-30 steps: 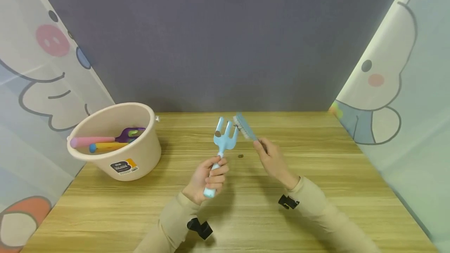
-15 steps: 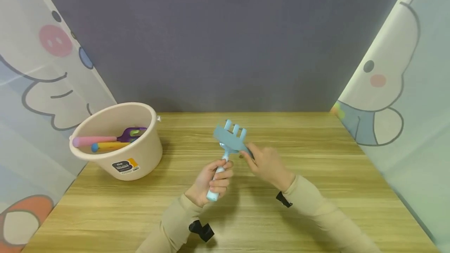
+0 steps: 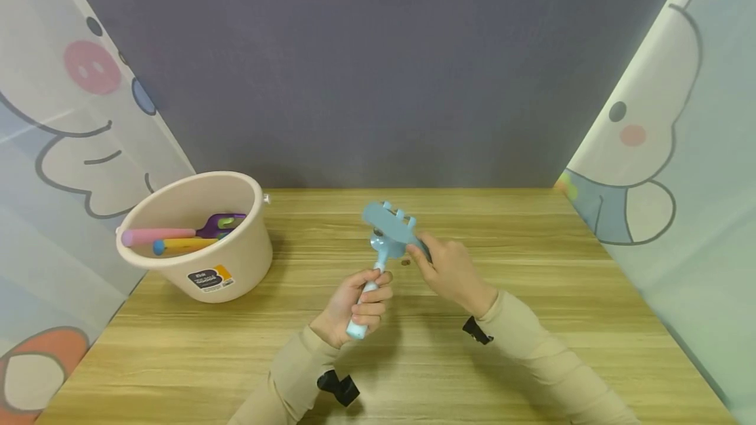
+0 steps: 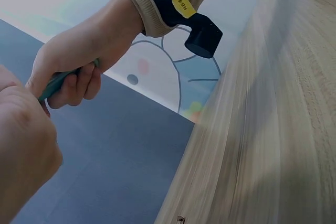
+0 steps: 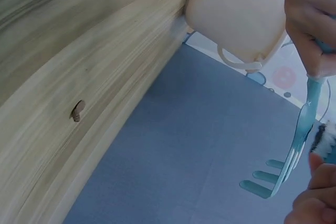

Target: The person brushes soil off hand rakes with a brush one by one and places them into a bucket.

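My left hand (image 3: 357, 303) grips the pale blue handle of a toy garden fork (image 3: 382, 256), prongs pointing away. My right hand (image 3: 451, 271) holds a blue-grey brush (image 3: 388, 223) by its handle; its back lies across the fork's head and covers part of the prongs in the head view. A dark spot shows on the fork beside the brush. In the right wrist view, the fork's curved prongs (image 5: 262, 179) show, and the brush's white bristles (image 5: 325, 139), dark at one end, face the fork. The left wrist view shows the brush handle (image 4: 56, 83) in my right fingers.
A cream bucket (image 3: 251, 267) stands at the left, holding a pink-handled purple fork (image 3: 159, 236) and a yellow-handled tool (image 3: 186, 244). Small brown bits (image 3: 405, 262) lie on the wooden table (image 3: 531, 241). A dark panel (image 3: 378, 84) rises behind the table, with cartoon-printed sheets at both sides.
The brush has moved left from the prongs' right side to lie across the fork's head, then slightly farther up it. The fork has shifted slightly right.
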{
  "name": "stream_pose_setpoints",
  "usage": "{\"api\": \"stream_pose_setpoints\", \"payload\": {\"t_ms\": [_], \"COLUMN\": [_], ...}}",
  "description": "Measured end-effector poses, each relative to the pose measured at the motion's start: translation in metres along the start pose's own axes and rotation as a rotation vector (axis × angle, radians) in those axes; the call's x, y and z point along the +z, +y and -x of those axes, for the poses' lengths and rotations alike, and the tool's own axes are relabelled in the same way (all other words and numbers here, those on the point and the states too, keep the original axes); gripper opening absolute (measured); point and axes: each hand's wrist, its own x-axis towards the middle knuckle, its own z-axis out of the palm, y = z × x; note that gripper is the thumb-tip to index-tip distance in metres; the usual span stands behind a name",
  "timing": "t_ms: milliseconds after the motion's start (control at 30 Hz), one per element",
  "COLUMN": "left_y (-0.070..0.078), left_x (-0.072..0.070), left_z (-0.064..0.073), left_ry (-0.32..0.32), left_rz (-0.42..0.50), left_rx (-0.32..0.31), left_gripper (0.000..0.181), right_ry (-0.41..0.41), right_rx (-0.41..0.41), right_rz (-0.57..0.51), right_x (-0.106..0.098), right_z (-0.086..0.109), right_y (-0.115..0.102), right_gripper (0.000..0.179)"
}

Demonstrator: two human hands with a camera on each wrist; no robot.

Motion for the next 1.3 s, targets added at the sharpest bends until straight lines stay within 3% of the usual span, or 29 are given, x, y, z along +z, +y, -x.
{"api": "stream_pose_setpoints", "payload": {"t_ms": [167, 433, 667, 833, 1300], "left_y": [0.0, 0.002, 0.001, 0.001, 0.006], "left_x": [0.0, -0.001, -0.002, -0.003, -0.001], "left_z": [0.0, 0.002, 0.001, 0.002, 0.002], "left_ry": [0.005, -0.003, -0.001, -0.001, 0.016], "left_rz": [0.009, 0.004, 0.009, 0.015, 0.026], "left_rx": [-0.002, 0.014, -0.004, -0.016, -0.007], "left_gripper": [0.024, 0.025, 0.025, 0.024, 0.025], "right_ry": [-0.038, 0.005, 0.069, 0.053, -0.004], "right_rx": [-0.022, -0.115, -0.056, -0.012, -0.083], "right_rz": [0.051, 0.101, 0.086, 0.118, 0.201], "right_x": [0.001, 0.005, 0.003, 0.003, 0.012], "right_z": [0.001, 0.004, -0.003, -0.005, 0.006], "right_y": [-0.001, -0.005, -0.003, -0.001, -0.008], "right_gripper": [0.029, 0.045, 0.045, 0.042, 0.037]}}
